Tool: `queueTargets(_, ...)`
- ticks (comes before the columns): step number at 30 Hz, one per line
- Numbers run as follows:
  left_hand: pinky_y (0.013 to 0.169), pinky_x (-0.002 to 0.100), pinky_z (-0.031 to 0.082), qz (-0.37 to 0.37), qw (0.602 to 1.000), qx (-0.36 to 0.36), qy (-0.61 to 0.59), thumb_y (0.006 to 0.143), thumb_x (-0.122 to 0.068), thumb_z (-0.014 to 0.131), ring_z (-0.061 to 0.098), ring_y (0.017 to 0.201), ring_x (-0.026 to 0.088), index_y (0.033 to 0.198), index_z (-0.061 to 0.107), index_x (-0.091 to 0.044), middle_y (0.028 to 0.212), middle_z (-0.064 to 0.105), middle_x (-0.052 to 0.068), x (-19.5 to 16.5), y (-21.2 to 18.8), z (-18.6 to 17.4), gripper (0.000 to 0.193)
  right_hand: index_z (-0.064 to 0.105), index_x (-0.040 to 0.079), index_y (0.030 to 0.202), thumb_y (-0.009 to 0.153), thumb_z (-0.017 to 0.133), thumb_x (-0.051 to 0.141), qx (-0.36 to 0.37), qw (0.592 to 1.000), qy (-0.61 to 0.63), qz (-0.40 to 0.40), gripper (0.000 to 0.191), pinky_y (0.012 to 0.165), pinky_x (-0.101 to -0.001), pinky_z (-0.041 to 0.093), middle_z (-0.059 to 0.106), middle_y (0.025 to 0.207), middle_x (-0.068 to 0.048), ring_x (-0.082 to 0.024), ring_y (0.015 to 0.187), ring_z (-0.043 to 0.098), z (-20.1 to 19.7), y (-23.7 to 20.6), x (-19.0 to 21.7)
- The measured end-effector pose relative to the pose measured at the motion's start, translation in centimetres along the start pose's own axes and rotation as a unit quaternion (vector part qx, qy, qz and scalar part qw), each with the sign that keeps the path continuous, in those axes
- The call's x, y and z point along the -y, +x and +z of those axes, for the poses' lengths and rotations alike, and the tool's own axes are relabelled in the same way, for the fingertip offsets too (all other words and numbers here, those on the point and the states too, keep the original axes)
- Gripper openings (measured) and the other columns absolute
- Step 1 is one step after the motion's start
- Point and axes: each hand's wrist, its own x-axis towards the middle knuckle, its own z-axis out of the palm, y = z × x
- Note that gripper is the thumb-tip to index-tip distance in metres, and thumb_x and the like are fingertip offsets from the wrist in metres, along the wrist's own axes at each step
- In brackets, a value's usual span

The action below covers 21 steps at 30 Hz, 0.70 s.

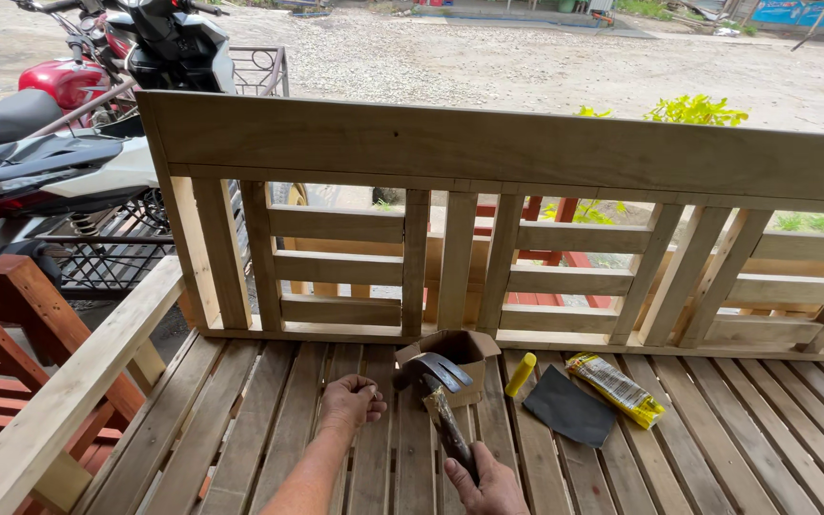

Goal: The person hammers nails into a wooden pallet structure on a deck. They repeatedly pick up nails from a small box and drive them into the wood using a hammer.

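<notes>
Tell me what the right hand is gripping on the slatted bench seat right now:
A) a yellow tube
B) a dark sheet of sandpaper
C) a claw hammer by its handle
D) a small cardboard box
C: the right hand is closed around the handle of the claw hammer, whose head lies in front of the cardboard box; the yellow tube and dark sheet lie untouched to the right.

A yellow tube (520,374), dark sandpaper sheet (569,407) and yellow packet (616,389) are laid on the slats. Motorbikes (45,143) are parked beyond the backrest (526,153).
</notes>
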Motion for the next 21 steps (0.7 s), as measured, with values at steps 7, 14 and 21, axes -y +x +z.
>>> queueTargets(7, 0.052, 0.031, 0.058, -0.013, 0.998, 0.038, 0.050, 0.094, 0.000, 0.064, 0.074, 0.063, 0.019, 0.097, 0.070, 0.000, 0.082, 0.076, 0.012, 1.3, -0.5, -2.7, 0.007, 0.066, 0.009, 0.104, 0.086, 0.065, 0.062, -0.080, 0.996, -0.007, 0.042, 0.056, 0.077, -0.0415, 0.058, 0.074, 0.079, -0.018, -0.030, 0.081, 0.079, 5.7, -2.3, 1.6)
queueTargets(14, 0.053, 0.026, 0.051, 0.005, 0.993, 0.009, 0.114, 0.088, -0.004, 0.075, 0.063, 0.058, 0.011, 0.087, 0.078, -0.004, 0.071, 0.073, 0.004, 4.2, -1.0, -5.3, 0.004, 0.065, 0.010, 0.118, 0.086, 0.052, 0.072, -0.071, 0.992, -0.053, 0.092, 0.071, 0.084, -0.0403, 0.060, 0.078, 0.089, -0.015, -0.028, 0.095, 0.080, 9.2, -4.3, 2.3)
queueTargets(21, 0.062, 0.031, 0.054, 0.010, 0.990, 0.032, 0.136, 0.087, -0.009, 0.076, 0.066, 0.064, 0.013, 0.089, 0.080, -0.007, 0.074, 0.076, 0.006, 6.5, -1.6, -5.0, 0.005, 0.063, 0.012, 0.121, 0.083, 0.053, 0.075, -0.089, 0.989, -0.071, 0.091, 0.074, 0.085, -0.0399, 0.060, 0.078, 0.090, -0.013, -0.027, 0.097, 0.079, 9.5, -5.9, 1.4)
